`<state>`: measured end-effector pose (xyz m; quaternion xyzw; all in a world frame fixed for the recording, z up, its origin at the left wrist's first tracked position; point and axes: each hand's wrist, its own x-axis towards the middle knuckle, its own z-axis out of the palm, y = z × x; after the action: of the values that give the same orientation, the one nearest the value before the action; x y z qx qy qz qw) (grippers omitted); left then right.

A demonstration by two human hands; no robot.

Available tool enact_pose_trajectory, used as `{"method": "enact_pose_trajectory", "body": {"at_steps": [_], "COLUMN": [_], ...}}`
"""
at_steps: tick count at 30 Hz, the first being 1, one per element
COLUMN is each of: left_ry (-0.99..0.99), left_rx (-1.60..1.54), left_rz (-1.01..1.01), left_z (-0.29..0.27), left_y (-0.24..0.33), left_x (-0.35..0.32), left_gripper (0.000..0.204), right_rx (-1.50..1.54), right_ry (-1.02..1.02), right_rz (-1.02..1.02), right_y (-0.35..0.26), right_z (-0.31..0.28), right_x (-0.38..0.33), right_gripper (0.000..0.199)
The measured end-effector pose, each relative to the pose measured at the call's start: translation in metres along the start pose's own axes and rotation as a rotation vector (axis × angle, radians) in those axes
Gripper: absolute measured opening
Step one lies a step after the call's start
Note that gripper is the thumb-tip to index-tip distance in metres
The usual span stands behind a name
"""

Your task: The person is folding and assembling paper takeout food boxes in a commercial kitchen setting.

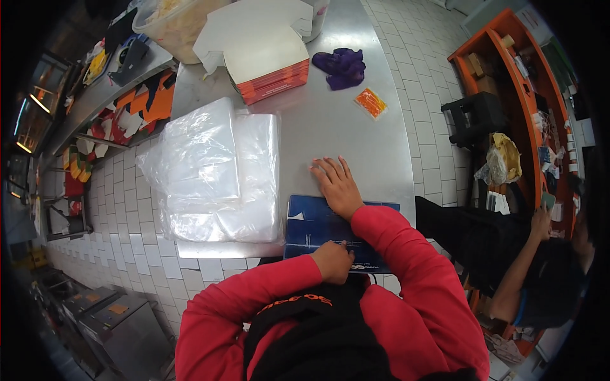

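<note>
A flat dark-blue thing with white print, a book or thin box [306, 238], lies at the near edge of the metal table. A pale torn patch marks its left side. My left hand [333, 261] rests on its lower middle with the fingers curled in; whether anything is inside them is hidden. My right hand [338, 188] lies palm down across the far edge of the blue thing, fingers spread onto the bare metal, holding nothing. To the left are stacked clear plastic bags [203, 165], close beside the blue thing.
Farther up the metal table [298, 140] are red-and-white cartons [270, 57], a purple cloth [343, 66], an orange packet [370, 103] and a plastic tub [181, 28]. Close by on the right, a person in dark clothes [546, 286] stands near orange shelving [524, 82] and a black stool [476, 117].
</note>
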<state>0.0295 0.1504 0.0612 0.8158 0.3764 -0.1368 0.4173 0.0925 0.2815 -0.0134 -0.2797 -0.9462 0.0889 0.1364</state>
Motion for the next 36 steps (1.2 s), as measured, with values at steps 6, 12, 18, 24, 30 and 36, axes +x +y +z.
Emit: {"method": "enact_pose_trajectory", "body": {"at_steps": [6,12,18,24,30,36], "left_ry": [-0.080,0.533,0.945,1.090,1.140,0.999], "left_rx": [0.060,0.081,-0.047,-1.058,-0.732,-0.223], "left_rz": [-0.031,0.027,-0.007,-0.067,-0.313,-0.182], "left_z": [-0.033,-0.097,-0.154,-0.108,-0.001,0.014], "left_y": [0.007,-0.011,-0.056,-0.097,-0.116,-0.092], "left_x": [-0.010,-0.062,-0.083,-0.083,-0.057,-0.119], "left_gripper": [0.059,0.035,0.029,0.051,0.061,0.061], "right_rx": [0.283,0.680,0.169,0.212,0.116,0.145], "right_ry": [0.183,0.076,0.743,0.160,-0.156,-0.072], "right_rz": [0.074,-0.061,-0.122,-0.030,0.009,0.145], "right_y": [0.009,0.018,-0.024,-0.078,-0.082,-0.083], "right_z": [-0.011,-0.174,-0.318,-0.170,-0.029,-0.035], "right_x": [0.006,0.052,0.029,-0.040,-0.131,-0.131], "right_gripper": [0.033,0.014,0.014,0.056,0.051,0.036]}}
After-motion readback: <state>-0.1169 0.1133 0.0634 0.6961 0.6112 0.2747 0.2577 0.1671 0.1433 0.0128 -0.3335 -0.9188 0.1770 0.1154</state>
